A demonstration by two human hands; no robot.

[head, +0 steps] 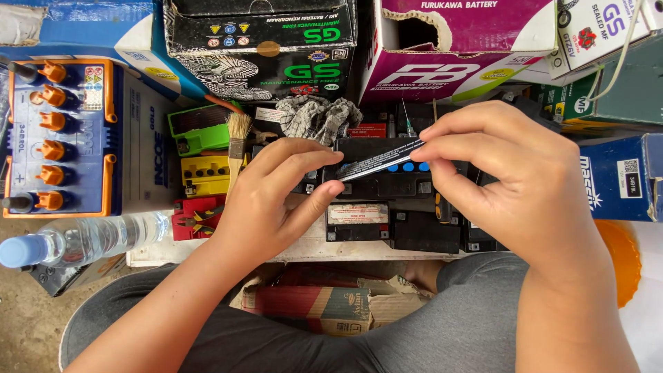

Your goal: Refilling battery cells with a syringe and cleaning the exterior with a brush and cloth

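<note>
left hand (276, 200) pinches strip's near end | right hand (504, 173) pinches far end | black strip (380, 162) stretched over small black battery (387, 181)

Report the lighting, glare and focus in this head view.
Head view: soft, even daylight with faint shadows; the left hand and right hand holding the black strip are sharp; slight glare on the water bottle; the orange thing at the right edge looks washed out; box edges bow slightly toward the corners.
</note>
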